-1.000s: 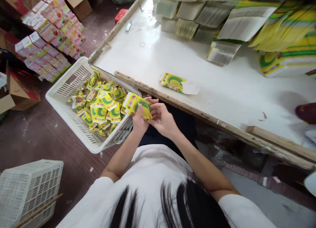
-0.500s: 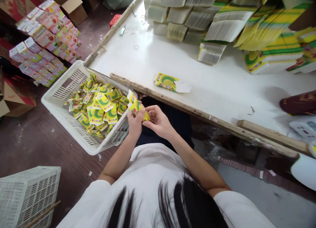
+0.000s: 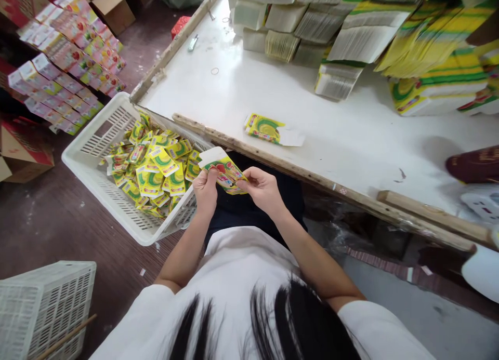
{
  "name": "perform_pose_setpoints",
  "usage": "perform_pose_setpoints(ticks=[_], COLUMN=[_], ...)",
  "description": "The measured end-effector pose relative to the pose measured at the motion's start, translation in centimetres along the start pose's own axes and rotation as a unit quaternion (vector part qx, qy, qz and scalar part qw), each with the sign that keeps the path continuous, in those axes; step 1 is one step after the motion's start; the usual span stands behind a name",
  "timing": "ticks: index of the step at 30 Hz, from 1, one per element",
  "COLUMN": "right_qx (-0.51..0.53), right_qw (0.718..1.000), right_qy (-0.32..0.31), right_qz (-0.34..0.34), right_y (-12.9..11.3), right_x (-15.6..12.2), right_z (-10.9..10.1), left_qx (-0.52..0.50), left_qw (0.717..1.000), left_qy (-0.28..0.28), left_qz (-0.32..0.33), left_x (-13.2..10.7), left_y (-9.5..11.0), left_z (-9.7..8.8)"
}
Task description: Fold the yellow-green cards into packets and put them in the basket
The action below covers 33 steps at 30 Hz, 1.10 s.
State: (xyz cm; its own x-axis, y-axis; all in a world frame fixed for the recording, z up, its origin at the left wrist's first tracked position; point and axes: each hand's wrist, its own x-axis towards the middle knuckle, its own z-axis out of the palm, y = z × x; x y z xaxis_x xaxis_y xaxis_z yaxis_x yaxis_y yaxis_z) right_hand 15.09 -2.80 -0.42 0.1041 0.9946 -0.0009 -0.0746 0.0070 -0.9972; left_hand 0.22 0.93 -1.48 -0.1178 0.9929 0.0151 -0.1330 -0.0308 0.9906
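Stretching across the upper right, a white table [image 3: 241,90] with a worn wooden edge fills much of the view. Against its left corner stands a white plastic basket [image 3: 83,165], heaped with yellow and green packs [image 3: 163,162]. Stacks of folded cardboard [image 3: 366,32], white and yellow, crowd the far side of the table.

Both hands are at work over the lap, just below the table's edge. The left hand [image 3: 206,191] is partly closed, grasping one end of a yellow carton [image 3: 226,174] with its thumb on top; its fingers underneath are mostly hidden. The right hand [image 3: 265,188] is half curled, pinching the other end between thumb and fingertips. The carton lies tilted between them, near the basket's right rim, a white flap pointing up and away from the body.

Half a second earlier the hands sat closer together and the carton looked narrow, mostly wrapped by the left hand. Now they are farther apart, and a broader printed face and a wider flap show.

A second carton [image 3: 265,128], its white flap extended, lies where it lay before, on the table near the edge. Smaller still, a thin loop [image 3: 214,71] rests farther back on the white surface.
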Motion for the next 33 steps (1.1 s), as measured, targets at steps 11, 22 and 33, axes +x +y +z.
perform_pose_setpoints(ticks=[11,22,33], right_qx=[-0.340,-0.039,0.212], right_qw=[0.903,0.998,0.961], right_qy=[-0.050,0.016,-0.122], right_qz=[-0.258,-0.056,0.129], right_y=[-2.0,-2.0,-2.8], right_x=[-0.2,-1.1,-0.6], right_z=[-1.2,-0.5,-0.3], left_qx=[0.314,0.352,0.334], left_qw=[0.898,0.905,0.877], left_qy=[-0.247,-0.207,-0.244], left_qz=[0.184,0.122,0.244], left_x=[0.3,-1.8,-2.0], left_y=[6.3,2.1,2.0], left_z=[-2.4,-0.2,-0.2])
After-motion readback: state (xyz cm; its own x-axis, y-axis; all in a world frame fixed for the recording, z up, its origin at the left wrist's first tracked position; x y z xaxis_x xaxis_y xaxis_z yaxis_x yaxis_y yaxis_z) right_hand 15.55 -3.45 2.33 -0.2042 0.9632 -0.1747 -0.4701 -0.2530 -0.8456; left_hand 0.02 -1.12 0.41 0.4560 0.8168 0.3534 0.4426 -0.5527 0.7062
